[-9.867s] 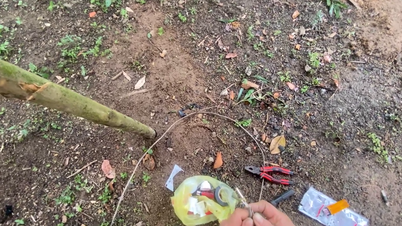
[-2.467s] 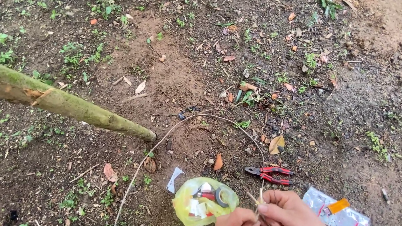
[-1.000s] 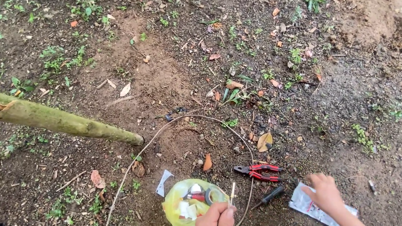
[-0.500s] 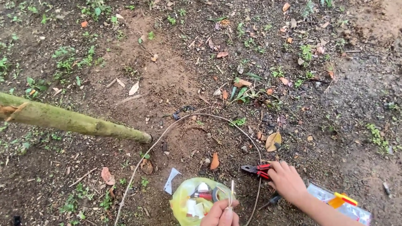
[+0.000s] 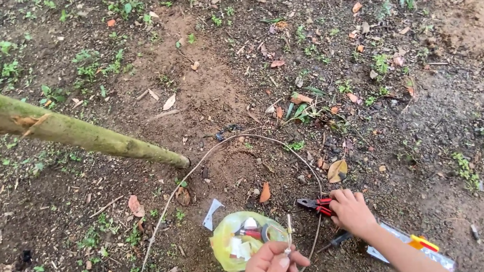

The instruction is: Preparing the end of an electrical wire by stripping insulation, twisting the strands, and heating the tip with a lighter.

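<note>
My right hand (image 5: 351, 211) rests on the red-handled pliers (image 5: 313, 204) lying on the soil, fingers curled over the handles. My left hand (image 5: 271, 265), at the bottom edge, pinches the end of a thin pale cable (image 5: 288, 231) that stands upright between its fingers. That cable (image 5: 219, 146) loops away over the dirt in a wide arc and comes back down to the lower left. A yellow-green plastic bag (image 5: 231, 248) holding small red and white parts lies just left of my left hand.
A mossy green pole (image 5: 60, 128) slants in from the left, its end touching the ground. A clear packet with an orange piece (image 5: 418, 246) and a dark tool (image 5: 338, 239) lie under my right forearm. Dry leaves and small weeds dot the bare soil.
My right hand left the cable end, swung out right over the clear packet, then came back left onto the pliers. My left hand kept hold of the cable end.
</note>
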